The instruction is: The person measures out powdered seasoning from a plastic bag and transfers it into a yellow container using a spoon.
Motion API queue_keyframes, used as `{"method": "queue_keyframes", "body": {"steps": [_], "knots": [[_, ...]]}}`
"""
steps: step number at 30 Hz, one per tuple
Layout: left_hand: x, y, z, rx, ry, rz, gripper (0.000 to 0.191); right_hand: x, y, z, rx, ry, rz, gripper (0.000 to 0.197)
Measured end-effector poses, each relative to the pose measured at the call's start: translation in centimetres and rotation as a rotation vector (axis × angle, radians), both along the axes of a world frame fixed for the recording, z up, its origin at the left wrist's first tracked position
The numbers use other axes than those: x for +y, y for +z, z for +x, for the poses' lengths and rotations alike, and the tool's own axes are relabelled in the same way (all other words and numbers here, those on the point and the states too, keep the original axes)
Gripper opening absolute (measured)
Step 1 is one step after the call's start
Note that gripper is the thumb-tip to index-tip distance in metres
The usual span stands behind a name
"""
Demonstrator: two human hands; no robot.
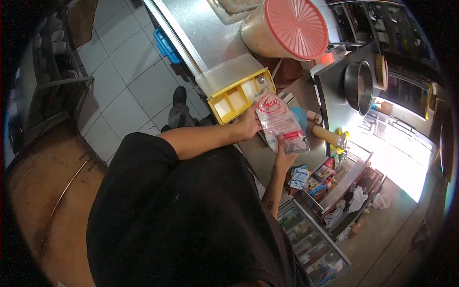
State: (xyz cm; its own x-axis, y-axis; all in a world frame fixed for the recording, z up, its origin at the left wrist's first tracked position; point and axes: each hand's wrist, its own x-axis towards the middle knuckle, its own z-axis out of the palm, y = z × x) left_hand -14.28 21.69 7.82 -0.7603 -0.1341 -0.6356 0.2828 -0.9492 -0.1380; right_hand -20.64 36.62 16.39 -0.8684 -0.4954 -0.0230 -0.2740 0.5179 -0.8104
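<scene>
A clear plastic packet with red printing (278, 114) is gripped between my two hands, above the edge of a metal counter. My left hand (250, 122) holds its left side, fingers partly behind it. From below, my right hand (284, 152) grasps the lower edge, its thumb lying on the front. Just beyond my left hand stands a yellow compartment box (229, 104) with its translucent lid (231, 73) raised. Pale contents show in its compartments, and a round metal item (261, 79) sits in the far one. A blue rounded object (299, 117) is partly hidden behind the packet.
A large tub with a pink lid (297, 27) stands on the steel counter (190, 21). To the right are a dark metal pot (359, 88), a tan cylinder (325, 136) and a crowded open drawer (326, 179). A glass-fronted case (308, 240) is at lower right. White floor tiles (125, 61) lie left.
</scene>
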Motion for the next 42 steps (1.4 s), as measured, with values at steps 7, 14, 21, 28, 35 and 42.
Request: {"method": "queue_keyframes", "body": {"steps": [7,14,21,28,35,42], "knots": [[1.0,-1.8,0.0,-0.074,-0.068,-0.096,0.055,2.6,-3.6,0.9,-0.224,-0.129,-0.144,0.051],[1.6,-1.4,0.5,-0.064,-0.121,-0.283,0.058,4.4,-5.4,1.3,-0.32,-0.123,-0.232,0.056],[0.9,-0.5,0.8,-0.012,-0.223,-0.33,0.058,4.3,-4.5,1.6,-0.534,-0.212,-0.459,0.057],[-1.3,5.0,1.7,-0.011,-0.38,-0.695,0.042,5.0,-6.7,1.1,-1.006,-0.345,-0.836,0.049],[-3.4,11.1,1.5,0.184,-0.341,-1.352,0.044,0.7,-3.7,2.2,-1.307,-0.128,-1.167,0.059],[-5.7,12.8,1.3,0.12,-0.318,-1.437,0.043,-0.3,-0.3,1.0,-1.112,-0.093,-0.997,0.061]]}}
